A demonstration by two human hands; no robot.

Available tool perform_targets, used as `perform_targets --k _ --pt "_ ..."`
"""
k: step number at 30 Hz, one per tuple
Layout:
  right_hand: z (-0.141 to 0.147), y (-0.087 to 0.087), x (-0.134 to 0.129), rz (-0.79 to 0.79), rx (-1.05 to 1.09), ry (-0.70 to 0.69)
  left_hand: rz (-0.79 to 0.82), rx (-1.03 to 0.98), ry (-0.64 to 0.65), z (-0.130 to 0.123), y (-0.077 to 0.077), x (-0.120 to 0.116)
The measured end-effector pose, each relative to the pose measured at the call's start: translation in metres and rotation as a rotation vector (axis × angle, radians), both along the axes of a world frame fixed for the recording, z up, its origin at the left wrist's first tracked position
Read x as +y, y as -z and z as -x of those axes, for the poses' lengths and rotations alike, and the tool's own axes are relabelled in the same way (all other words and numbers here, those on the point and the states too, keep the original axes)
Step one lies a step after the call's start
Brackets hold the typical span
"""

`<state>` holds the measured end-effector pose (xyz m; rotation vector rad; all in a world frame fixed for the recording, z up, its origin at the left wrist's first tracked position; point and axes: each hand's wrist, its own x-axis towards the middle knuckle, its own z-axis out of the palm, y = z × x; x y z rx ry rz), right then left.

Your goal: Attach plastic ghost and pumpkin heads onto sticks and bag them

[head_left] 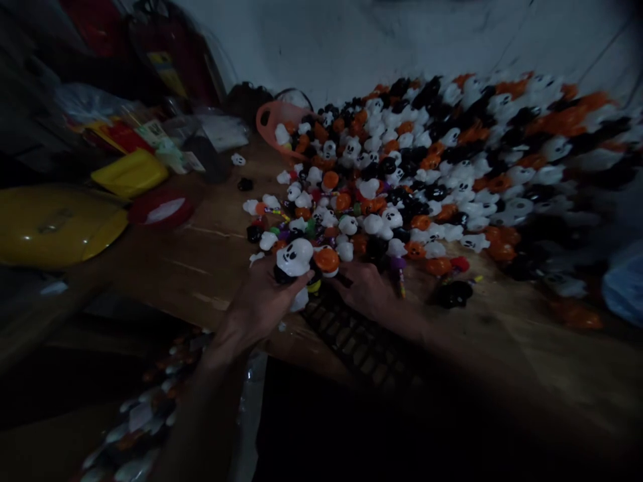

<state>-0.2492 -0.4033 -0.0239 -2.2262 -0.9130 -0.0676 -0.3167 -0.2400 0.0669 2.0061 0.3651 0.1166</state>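
My left hand [258,298] is closed around a few small plastic figures, among them a white ghost figure [295,256] with a black face print. Black and white pieces show below that ghost, against my fingers. Just right of it is an orange-topped figure [327,259], between my two hands. My right hand [366,288] has its fingers bent and closed beside the orange top; its fingertips are dark, and what they grip is hidden. Under my right hand and forearm lies a black lattice tray [346,328].
A large heap of white, orange and black figures [402,181] covers the table's back and right. An orange basket [274,124] stands behind. At left are a yellow rounded object [60,224], a red dish [161,209] and a yellow pouch [130,173]. More figures [145,408] lie below the table edge.
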Motion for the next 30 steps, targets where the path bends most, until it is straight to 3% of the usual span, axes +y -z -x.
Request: perform_targets --k 5,9,14,17,19,21,25,28,30 --pt "-0.003 0.007 0.001 -0.039 -0.014 -0.024 0.063 -0.018 0.076 0.003 -0.004 0.003" --pt "-0.002 0.002 -0.003 0.021 0.001 -0.03 0.346 -0.134 -0.082 0.01 -0.003 0.016" --pt "0.019 -0.034 -0.01 0.022 -0.103 0.052 0.516 -0.299 -0.264 0.02 -0.011 0.024" --pt "0.041 -0.061 0.001 -0.173 -0.205 0.074 0.793 -0.376 -0.242 0.025 -0.021 0.016" --pt "0.056 -0.077 0.017 -0.338 -0.196 0.033 0.885 -0.401 -0.216 0.03 -0.028 0.007" --pt "0.069 -0.089 0.036 -0.437 -0.14 -0.009 0.82 -0.414 -0.233 0.036 -0.034 -0.005" --pt "0.078 -0.101 0.058 -0.488 -0.076 -0.09 0.476 -0.35 -0.261 0.049 -0.045 -0.027" --pt "0.067 -0.097 0.043 -0.485 -0.072 -0.135 0.284 -0.257 -0.153 0.049 -0.05 -0.033" --pt "0.052 -0.088 0.018 -0.423 -0.051 -0.079 0.185 -0.213 -0.027 0.046 -0.048 -0.029"
